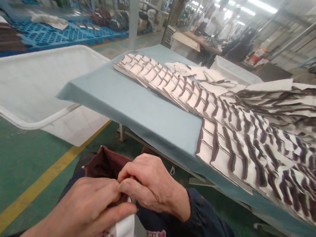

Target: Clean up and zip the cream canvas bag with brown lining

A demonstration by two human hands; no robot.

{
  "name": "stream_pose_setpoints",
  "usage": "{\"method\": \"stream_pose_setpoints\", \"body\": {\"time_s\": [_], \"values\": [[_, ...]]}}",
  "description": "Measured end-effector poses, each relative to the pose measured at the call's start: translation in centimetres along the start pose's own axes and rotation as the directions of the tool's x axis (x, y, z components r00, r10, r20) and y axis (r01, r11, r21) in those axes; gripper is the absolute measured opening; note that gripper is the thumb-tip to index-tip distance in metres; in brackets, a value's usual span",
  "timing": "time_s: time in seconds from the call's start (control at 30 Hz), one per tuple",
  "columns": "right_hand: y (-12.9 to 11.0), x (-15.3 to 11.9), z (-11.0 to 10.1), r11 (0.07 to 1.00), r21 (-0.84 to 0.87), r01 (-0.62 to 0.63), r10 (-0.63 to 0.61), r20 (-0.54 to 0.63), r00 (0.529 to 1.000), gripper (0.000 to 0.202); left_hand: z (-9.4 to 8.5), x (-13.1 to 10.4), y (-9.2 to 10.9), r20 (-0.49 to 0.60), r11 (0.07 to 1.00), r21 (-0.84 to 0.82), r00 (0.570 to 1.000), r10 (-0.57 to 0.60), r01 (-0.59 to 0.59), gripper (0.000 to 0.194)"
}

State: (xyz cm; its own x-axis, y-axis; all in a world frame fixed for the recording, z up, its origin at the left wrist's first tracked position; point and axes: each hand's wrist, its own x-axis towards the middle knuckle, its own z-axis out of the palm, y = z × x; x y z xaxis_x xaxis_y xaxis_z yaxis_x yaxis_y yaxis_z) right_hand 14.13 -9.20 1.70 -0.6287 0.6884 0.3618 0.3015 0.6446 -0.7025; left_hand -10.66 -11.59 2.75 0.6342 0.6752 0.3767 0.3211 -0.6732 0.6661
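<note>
Low in the view, over the lap, my left hand (89, 204) and my right hand (152, 184) meet, fingertips touching. Both hands pinch a folded piece of cloth, with a dark maroon part (105, 163) showing behind the fingers and a white part (126, 232) with a red print hanging below my left hand. The fingers hide the edge between them. Beyond the hands, rows of overlapping white pieces with dark edges (207, 143) lie on the blue-grey covered table (147, 114).
A large white bin (65, 70) stands at the left of the table. Loose cloth pieces (286, 104) are heaped at the table's right. Blue pallets (68, 33) with goods and a metal post (133, 16) stand behind.
</note>
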Motion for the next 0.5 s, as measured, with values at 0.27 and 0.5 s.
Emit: {"method": "stream_pose_setpoints", "body": {"time_s": [0.27,0.5], "values": [[0.3,1.3,1.0,0.998,0.042,0.036,-0.042,0.152,0.988,0.062,0.0,0.5,-1.2,-0.087,0.986,-0.147,0.992,-0.086,0.073,0.088],[-1.5,-0.3,-3.2,1.0,0.028,-0.003,0.008,-0.205,0.979,0.049,-2.4,3.2,-3.8,0.165,0.895,-0.382,0.97,-0.177,0.229,0.103]]}}
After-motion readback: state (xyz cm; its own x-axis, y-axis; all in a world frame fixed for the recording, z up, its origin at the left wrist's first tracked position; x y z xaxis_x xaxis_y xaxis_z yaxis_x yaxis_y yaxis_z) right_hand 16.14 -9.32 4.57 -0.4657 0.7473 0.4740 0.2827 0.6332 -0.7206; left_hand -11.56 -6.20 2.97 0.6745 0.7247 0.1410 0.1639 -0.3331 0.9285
